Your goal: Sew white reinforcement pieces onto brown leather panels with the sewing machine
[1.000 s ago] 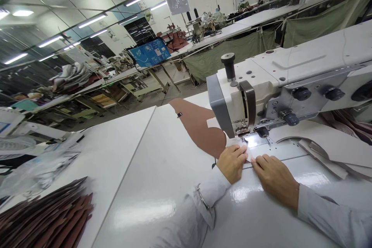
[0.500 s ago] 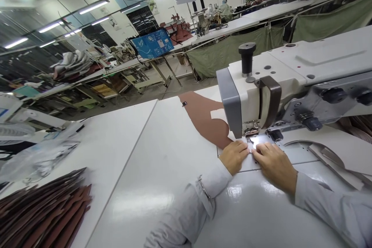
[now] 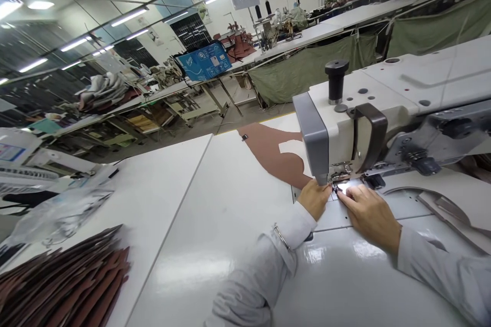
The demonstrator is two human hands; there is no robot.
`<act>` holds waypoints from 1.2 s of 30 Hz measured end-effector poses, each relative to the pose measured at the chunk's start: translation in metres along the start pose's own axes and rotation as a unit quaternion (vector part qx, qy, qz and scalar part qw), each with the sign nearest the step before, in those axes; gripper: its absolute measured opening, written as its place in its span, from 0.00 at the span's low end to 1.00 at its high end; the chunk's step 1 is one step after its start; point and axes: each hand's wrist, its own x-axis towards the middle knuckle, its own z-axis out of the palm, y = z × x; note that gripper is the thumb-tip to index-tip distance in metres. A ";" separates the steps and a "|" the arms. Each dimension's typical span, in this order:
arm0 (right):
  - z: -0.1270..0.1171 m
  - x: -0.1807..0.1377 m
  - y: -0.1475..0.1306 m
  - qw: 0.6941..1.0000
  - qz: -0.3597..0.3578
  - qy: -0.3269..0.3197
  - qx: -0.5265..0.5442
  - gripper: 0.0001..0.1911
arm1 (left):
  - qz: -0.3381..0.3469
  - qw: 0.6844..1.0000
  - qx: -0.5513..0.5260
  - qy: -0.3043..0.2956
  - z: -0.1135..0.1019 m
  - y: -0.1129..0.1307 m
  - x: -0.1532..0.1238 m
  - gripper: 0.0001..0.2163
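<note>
Under the head of a white sewing machine (image 3: 345,127), both hands are at the lit needle area. My left hand (image 3: 315,200) lies just left of the presser foot (image 3: 336,187), its fingers pressed together by the lower tip of a flat brown leather-like piece (image 3: 270,150). That piece stretches away behind the machine head and carries a small black-and-white tag (image 3: 244,137). To the right of the foot is my right hand (image 3: 370,212), with thumb and forefinger drawn together at the needle plate. Whatever lies between the fingertips of either hand is hidden or too small to name.
A stack of dark brown cut pieces (image 3: 72,281) sits at the lower left. Clear plastic bags (image 3: 72,209) lie behind it. Pale curved pieces (image 3: 452,214) rest right of the needle area. A blue box (image 3: 205,63) stands on a table farther back.
Both hands have moved slightly forward, their fingertips closer to the presser foot. The whole view has shifted a little; the brown piece lies nearly as before.
</note>
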 end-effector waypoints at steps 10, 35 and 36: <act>0.000 -0.002 -0.001 1.000 0.006 0.007 0.003 0.12 | -0.006 1.000 -0.015 -0.009 -0.002 0.000 -0.001 0.12; 0.003 -0.006 0.009 1.000 -0.023 0.002 0.007 0.14 | -0.202 0.967 -0.063 -0.138 -0.024 -0.056 0.023 0.16; 0.003 -0.006 0.009 1.000 -0.025 0.005 0.006 0.14 | -0.220 0.964 -0.085 -0.122 -0.026 -0.056 0.019 0.16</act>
